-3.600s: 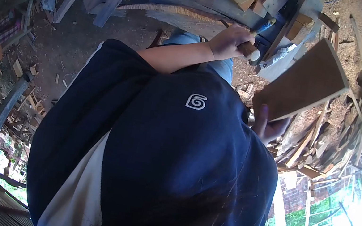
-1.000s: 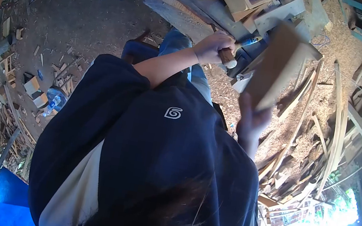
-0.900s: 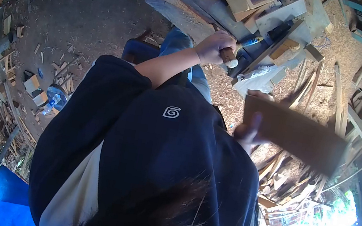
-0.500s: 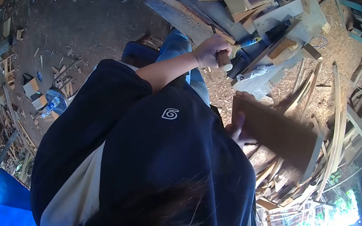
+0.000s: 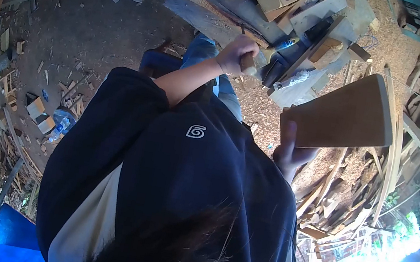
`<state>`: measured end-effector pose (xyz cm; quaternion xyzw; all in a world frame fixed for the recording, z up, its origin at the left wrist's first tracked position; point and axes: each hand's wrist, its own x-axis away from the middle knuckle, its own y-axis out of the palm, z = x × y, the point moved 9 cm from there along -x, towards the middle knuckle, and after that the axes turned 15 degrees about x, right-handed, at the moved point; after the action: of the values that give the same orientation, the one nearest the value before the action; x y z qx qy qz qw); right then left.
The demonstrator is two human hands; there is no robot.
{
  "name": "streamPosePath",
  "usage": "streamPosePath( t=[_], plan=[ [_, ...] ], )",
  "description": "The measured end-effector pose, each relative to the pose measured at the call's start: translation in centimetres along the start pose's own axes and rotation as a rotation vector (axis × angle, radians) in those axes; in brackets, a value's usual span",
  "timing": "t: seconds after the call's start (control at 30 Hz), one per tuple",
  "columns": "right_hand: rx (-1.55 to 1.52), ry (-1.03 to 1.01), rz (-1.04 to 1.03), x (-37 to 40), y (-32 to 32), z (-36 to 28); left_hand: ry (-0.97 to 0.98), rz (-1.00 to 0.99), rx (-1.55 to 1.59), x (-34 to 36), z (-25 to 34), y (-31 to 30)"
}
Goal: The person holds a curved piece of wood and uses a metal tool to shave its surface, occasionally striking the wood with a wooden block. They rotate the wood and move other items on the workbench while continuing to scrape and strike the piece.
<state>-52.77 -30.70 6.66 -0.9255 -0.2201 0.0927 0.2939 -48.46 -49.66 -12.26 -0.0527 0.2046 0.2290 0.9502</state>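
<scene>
Wooden board (image 5: 344,112) rises tilted above the right hand (image 5: 288,152), its grip clamped on the lower corner, probably to show the face for inspection. The left hand (image 5: 237,52) has its grip closed round a tool handle (image 5: 250,64).

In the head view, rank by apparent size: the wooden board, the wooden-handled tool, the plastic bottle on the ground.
1. The wooden board, held near the camera in the right hand.
2-3. The wooden-handled tool, partly hidden in the left hand, and the plastic bottle look alike; not ranked.
</scene>
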Motion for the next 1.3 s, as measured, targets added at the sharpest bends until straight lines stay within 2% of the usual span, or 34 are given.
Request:
streamPosePath(
  t=[0.03,0.1,0.13,0.17,0.2,0.27,0.3,0.37,0.47,0.53,0.6,0.63,0.67,0.73,0.77,0.8,0.87,0.93,1.0,1.07,1.13,1.17,1.27,1.3],
  plan=[
    [0.020,0.021,0.025,0.0,-0.6,0.8,0.002,-0.007,0.005,0.1,-0.2,-0.2],
    [-0.006,0.088,0.125,0.4,-0.9,2.8,-0.188,0.287,0.220,0.4,-2.3,-3.5],
    [-0.007,0.091,0.134,0.3,-0.8,3.4,-0.265,0.441,0.308,0.7,-3.4,-5.2],
    [-0.049,0.182,0.090,0.1,-0.2,4.5,-0.343,0.594,0.394,0.8,-3.9,-6.8],
    [-0.092,0.273,0.046,-0.1,0.4,5.7,-0.343,0.584,0.395,0.8,-4.7,-7.5],
    [0.114,0.299,-0.005,-1.3,1.2,6.3,-0.289,0.965,0.475,3.2,-7.4,-11.6],
    [0.137,0.333,-0.042,-1.8,1.8,7.5,-0.288,0.955,0.476,3.5,-7.8,-12.2],
    [0.153,0.370,-0.071,-3.0,2.9,10.0,-0.360,1.232,0.990,5.8,-10.9,-12.8],
    [0.308,0.454,-0.148,-5.2,5.1,14.1,-0.354,1.298,1.063,6.0,-9.2,-14.0],
    [0.559,0.350,-0.051,-7.7,6.0,16.0,-0.380,1.290,1.065,5.8,-8.5,-14.7],
    [0.602,0.409,-0.057,-10.2,7.2,16.2,-0.580,1.176,1.001,6.2,-9.5,-14.6],
    [0.648,0.464,-0.072,-11.4,7.7,16.3,-0.714,1.202,0.998,6.6,-10.2,-14.0],
    [0.644,0.467,-0.067,-12.6,8.5,17.0,-0.715,1.195,0.996,6.1,-10.3,-13.6],
    [0.959,0.313,-0.023,-14.9,10.0,17.6,-0.987,1.186,0.737,7.2,-11.1,-12.0],
    [0.954,0.316,-0.021,-15.3,10.6,18.5,-1.071,1.257,0.771,8.9,-13.7,-10.9],
    [0.917,0.344,-0.052,-15.5,11.2,19.8,-1.102,1.223,0.840,9.5,-15.5,-9.7],
    [0.874,0.375,-0.078,-14.9,12.0,21.4,-1.206,1.251,0.778,10.3,-17.3,-7.9],
    [0.894,0.234,0.005,-13.8,11.9,20.5,-1.155,1.267,0.770,9.8,-17.5,-7.2],
    [0.890,0.181,0.081,-12.5,11.8,19.2,-1.105,1.289,0.765,8.9,-16.6,-6.5],
    [0.885,0.129,0.151,-11.5,12.1,18.1,-1.138,1.225,0.509,8.0,-14.9,-7.1],
    [0.839,0.095,-0.082,-10.8,14.8,18.4,-1.150,1.216,0.507,7.6,-13.9,-7.3],
    [0.793,0.045,-0.131,-10.3,16.0,18.1,-1.160,1.209,0.511,7.5,-13.8,-7.4],
    [0.716,-0.117,-0.171,-9.8,19.2,17.5,-1.122,1.137,0.567,8.1,-14.6,-7.9],
    [0.710,-0.114,-0.167,-9.9,19.7,17.0,-1.120,1.133,0.561,8.9,-14.9,-8.2]
  ],
)
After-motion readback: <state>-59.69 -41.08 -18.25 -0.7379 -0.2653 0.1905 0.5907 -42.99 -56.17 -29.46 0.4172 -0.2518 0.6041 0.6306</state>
